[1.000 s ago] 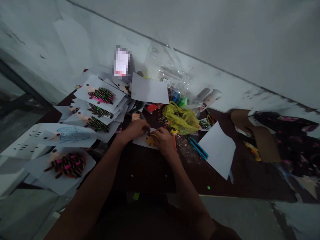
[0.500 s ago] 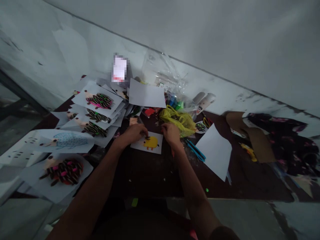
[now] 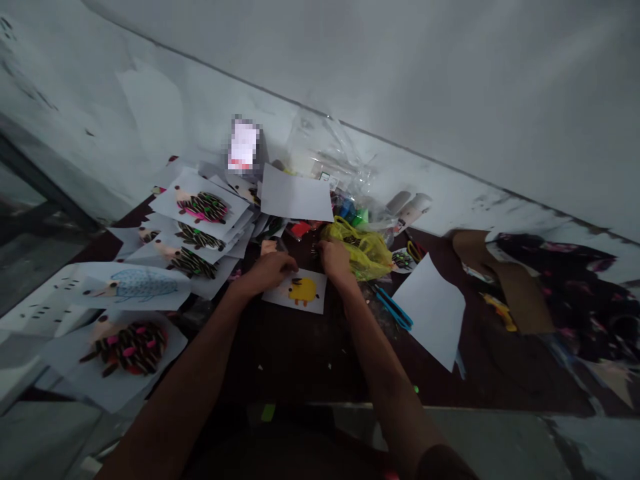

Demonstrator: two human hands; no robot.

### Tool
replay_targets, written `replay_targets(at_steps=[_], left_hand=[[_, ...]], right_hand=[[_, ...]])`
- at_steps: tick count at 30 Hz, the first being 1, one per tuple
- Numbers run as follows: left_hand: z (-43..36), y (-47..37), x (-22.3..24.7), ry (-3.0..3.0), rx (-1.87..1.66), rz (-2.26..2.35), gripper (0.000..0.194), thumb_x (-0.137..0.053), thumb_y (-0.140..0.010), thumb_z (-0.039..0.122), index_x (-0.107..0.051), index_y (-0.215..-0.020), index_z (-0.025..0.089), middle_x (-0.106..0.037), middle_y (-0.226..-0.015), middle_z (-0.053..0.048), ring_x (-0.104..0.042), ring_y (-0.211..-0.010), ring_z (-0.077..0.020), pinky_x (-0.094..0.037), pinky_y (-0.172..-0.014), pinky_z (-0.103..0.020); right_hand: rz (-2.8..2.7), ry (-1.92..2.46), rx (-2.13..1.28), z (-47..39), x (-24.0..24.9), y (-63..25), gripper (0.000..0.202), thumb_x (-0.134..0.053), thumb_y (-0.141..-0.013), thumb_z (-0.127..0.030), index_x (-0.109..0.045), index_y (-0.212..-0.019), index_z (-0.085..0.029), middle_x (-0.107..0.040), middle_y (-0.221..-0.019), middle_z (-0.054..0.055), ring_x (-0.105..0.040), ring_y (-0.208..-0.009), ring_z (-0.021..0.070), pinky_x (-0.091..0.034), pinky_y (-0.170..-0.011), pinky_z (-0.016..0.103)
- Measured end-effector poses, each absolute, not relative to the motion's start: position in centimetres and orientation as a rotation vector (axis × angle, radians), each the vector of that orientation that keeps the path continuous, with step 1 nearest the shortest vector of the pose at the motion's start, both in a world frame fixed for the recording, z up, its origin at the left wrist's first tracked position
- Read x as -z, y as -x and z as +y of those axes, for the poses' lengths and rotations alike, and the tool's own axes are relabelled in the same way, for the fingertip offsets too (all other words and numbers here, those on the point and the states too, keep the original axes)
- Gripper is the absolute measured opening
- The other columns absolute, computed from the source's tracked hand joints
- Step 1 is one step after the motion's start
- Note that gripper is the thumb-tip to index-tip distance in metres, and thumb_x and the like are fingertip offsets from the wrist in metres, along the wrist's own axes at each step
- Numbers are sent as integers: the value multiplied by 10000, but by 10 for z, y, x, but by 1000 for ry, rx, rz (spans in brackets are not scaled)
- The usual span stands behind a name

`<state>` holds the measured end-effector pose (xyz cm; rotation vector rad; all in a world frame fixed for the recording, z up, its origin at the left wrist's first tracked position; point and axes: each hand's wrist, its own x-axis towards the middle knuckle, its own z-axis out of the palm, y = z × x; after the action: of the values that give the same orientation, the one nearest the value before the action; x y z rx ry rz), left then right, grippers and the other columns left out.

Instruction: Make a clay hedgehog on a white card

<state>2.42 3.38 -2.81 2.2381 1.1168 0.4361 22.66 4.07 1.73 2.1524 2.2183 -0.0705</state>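
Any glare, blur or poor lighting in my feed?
Head view: dim throughout, the table nearly black; head view: coarse pixelation covers the bright rectangle; head view: clear plastic shows faint glints; head view: fingertip detail of the right hand is too soft to read.

Anything in the right hand is too small to tell.
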Motion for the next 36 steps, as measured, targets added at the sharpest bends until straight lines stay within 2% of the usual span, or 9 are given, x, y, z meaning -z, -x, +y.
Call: replay_targets(at_steps=[6,10,13,18,20,22,26,30,36], left_hand=[[33,-25,27,-2264,-453,1122,270,-555,-889,157,-791,-1017,190,-792,-1047,-84,-710,-981,-215,-527,-886,-301],[32,-25,22,-2247,-440,1115,269,-556,-892,146,-791,-1019,183,-791,-1039,-95,-713,-959,-222,-528,-872,-309],[30,-25,17,-2228,-427,1136,258,-564,-907,146,-790,-1027,176,-785,-1061,-103,-709,-983,-232,-515,-884,-313],[29,-26,15,-2227,-391,1151,267,-565,-912,157,-793,-1051,167,-779,-1083,-101,-704,-999,-233,-506,-870,-296],[30,-26,16,-2235,-402,1143,270,-565,-905,157,-795,-1045,174,-782,-1065,-91,-704,-979,-222,-507,-856,-286],[30,-25,17,-2242,-419,1139,265,-573,-894,155,-800,-1027,184,-782,-1023,-81,-700,-946,-212,-506,-836,-281],[29,-23,14,-2224,-399,1100,287,-570,-873,132,-814,-1007,200,-768,-965,-62,-678,-857,-193,-495,-781,-272],[29,-21,14,-2216,-415,1052,300,-550,-887,131,-821,-984,217,-757,-992,-52,-667,-873,-178,-492,-807,-260],[31,-20,19,-2203,-412,1042,305,-549,-894,127,-826,-976,224,-744,-1005,-55,-663,-886,-173,-490,-801,-253]], right_hand=[[2291,-2153,21,39,-14,-229,353,-414,-1022,-145,-743,-1148,-143,-725,-1162,192,-669,-1067,270,-489,-861,326],[2427,-2321,84,38,-9,-238,298,-439,-990,-138,-712,-1109,-148,-738,-1107,176,-675,-993,256,-504,-860,339],[2596,-2469,365,34,-7,-248,263,-491,-928,-158,-704,-1081,-163,-755,-1030,113,-679,-916,223,-518,-862,336],[2605,-2512,1251,15,3,-253,164,-573,-826,-216,-705,-915,-178,-716,-777,24,-654,-694,170,-520,-681,269],[2583,-2508,1407,6,8,-250,128,-621,-804,-243,-707,-872,-179,-714,-761,18,-656,-696,168,-516,-676,262],[2615,-2504,1326,-2,10,-247,103,-646,-797,-241,-718,-839,-181,-732,-789,23,-662,-729,168,-515,-714,267],[2667,-2395,882,-11,6,-244,114,-643,-826,-182,-754,-850,-192,-769,-889,40,-680,-838,178,-500,-819,284],[2537,-2269,528,-15,-7,-244,190,-606,-893,-151,-784,-924,-208,-783,-958,69,-693,-924,212,-478,-828,293],[2509,-2188,362,-19,-13,-242,207,-603,-936,-158,-795,-972,-228,-781,-989,97,-692,-961,234,-481,-845,306]])
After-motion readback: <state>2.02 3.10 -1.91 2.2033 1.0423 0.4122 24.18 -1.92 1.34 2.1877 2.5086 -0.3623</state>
